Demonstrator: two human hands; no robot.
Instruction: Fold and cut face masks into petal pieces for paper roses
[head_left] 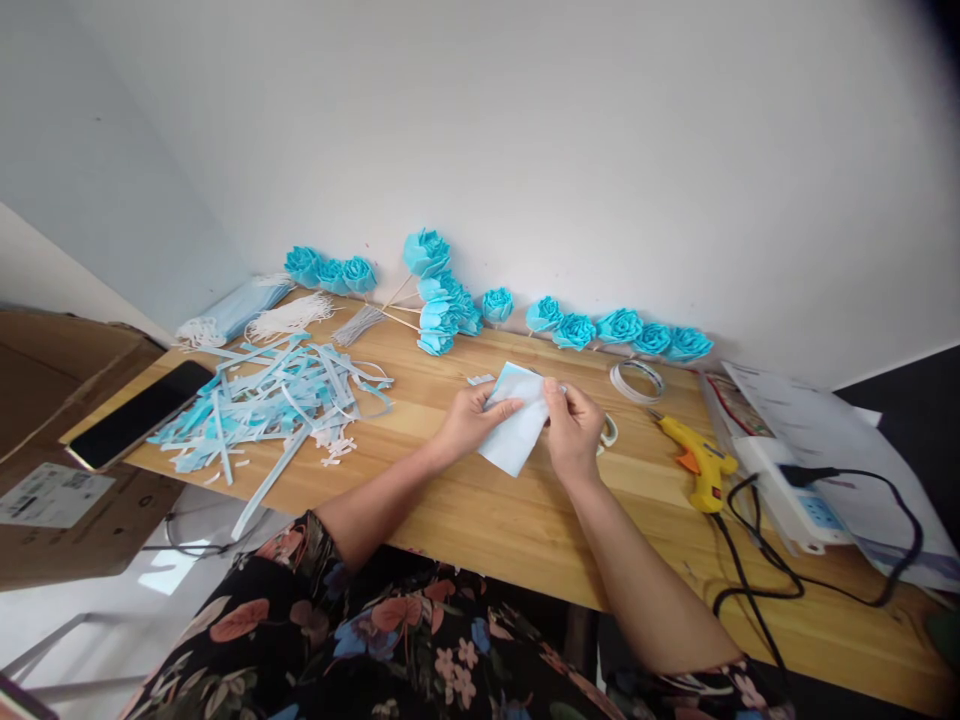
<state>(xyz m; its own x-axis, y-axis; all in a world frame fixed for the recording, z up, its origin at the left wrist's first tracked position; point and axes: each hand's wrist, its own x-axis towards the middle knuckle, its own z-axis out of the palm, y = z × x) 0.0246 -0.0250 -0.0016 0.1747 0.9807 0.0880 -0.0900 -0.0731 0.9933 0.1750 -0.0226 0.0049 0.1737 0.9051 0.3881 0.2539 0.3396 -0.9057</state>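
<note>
A pale blue rectangular sheet (514,430) is held above the middle of the wooden table, tilted, between my two hands. My left hand (472,420) pinches its left edge, thumb on top. On the right, the fingers and thumb of my right hand (571,420) close on the sheet's upper right edge. Blue fabric-like flowers (576,331) stand in a row along the wall, and a bunch of them on thin sticks (401,316) lies behind my hands. To the left spreads a heap of cut blue and white strips (262,400).
At the left are a phone (141,415), a stack of pale blue sheets (236,312) and a cardboard box (75,440). Tape rolls (636,382), a yellow glue gun (697,462), a power strip (795,495) with black cables and papers (862,450) lie to the right.
</note>
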